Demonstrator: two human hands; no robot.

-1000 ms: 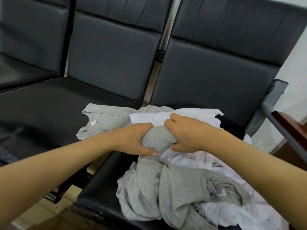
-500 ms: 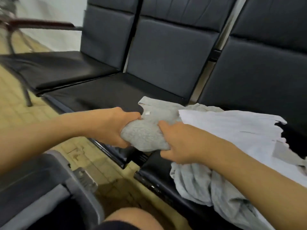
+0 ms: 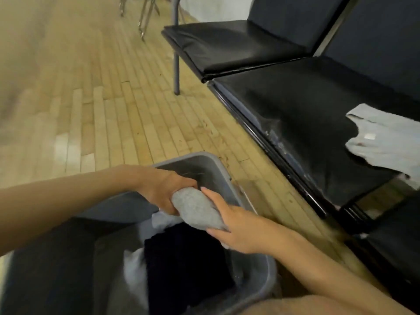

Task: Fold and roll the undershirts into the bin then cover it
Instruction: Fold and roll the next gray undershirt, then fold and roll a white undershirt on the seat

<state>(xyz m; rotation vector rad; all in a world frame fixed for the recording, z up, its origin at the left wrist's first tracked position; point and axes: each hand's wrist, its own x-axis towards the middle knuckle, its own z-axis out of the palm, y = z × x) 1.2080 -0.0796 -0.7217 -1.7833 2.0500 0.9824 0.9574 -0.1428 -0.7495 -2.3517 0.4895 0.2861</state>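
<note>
Now grey rolled undershirt [image 3: 197, 209], clamped between left hand [image 3: 164, 189] and right hand [image 3: 241, 230], is carried off bench seat [image 3: 302, 114] and held over open grey bin [image 3: 204, 159]. Dark and pale garments already inside. More undershirts [image 3: 386, 139] left on seat; drop judged imminent.

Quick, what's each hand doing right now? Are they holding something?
Left hand: closed on one end of the rolled grey undershirt, over the grey bin.
Right hand: closed on the other end of the same roll.
</note>
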